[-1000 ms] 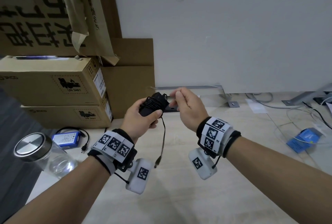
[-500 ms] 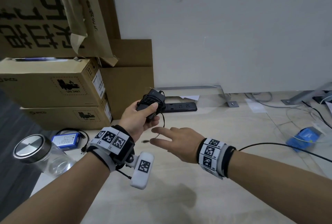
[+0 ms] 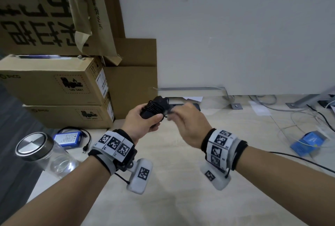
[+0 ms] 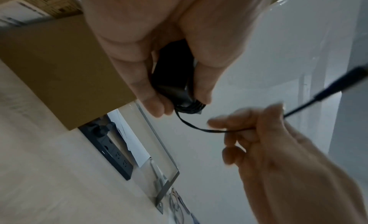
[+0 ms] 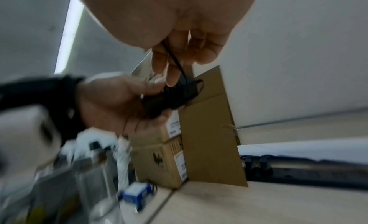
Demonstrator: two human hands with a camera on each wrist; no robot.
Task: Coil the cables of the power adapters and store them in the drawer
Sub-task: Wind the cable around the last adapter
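A black power adapter (image 3: 154, 109) with its thin black cable wound round it is held above the desk, gripped by my left hand (image 3: 143, 122). From below, the adapter (image 4: 175, 84) sits between the left thumb and fingers. My right hand (image 3: 186, 120) is just right of it and pinches the loose end of the cable (image 4: 199, 129), whose plug end sticks out past the fingers. In the right wrist view the cable (image 5: 177, 65) runs from my right fingers down to the wound adapter (image 5: 169, 98). No drawer is in view.
Stacked cardboard boxes (image 3: 59, 84) stand at the back left. A glass jar with a metal lid (image 3: 34, 147) and a blue battery pack (image 3: 69, 138) lie at the left. A black power strip (image 4: 111, 150) lies by the wall. Loose cables and a blue packet (image 3: 310, 141) lie at the right.
My right hand dropped below the adapter, took the dangling cable end, and has come back up beside the adapter. The left hand kept its grip and stayed nearly still.
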